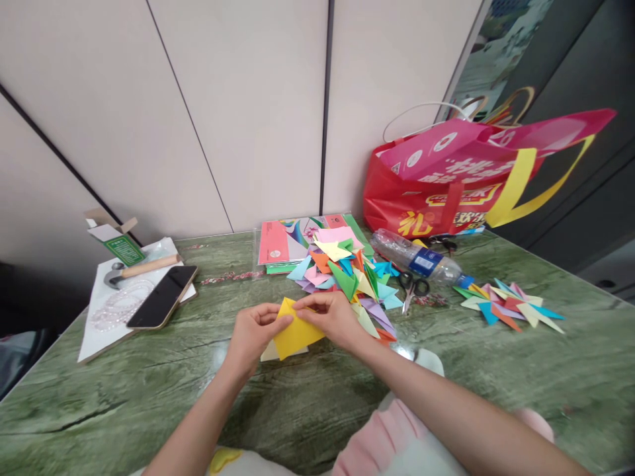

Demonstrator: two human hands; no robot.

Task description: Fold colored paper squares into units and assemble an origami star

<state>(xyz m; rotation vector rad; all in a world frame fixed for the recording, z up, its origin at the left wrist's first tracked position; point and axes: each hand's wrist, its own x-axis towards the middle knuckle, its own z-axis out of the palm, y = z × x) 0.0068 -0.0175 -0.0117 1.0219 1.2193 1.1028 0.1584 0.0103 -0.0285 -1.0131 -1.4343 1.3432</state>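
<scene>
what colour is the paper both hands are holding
The held paper is yellow, seen best in the head view.

The right hand's (340, 322) grip hides part of the yellow paper (294, 338), which covers much of a pale sheet (270, 353). Lower pieces in the folded-paper pile (348, 281) are buried. Far left, the green box's (124, 250) print is too small to read. Both forearms (436, 396) are cut off at the near edge.

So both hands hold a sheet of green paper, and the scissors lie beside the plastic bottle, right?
Not quite: in the head view, the paper in the left hand and right hand is yellow, not green. The scissors do lie beside the bottle.
</scene>
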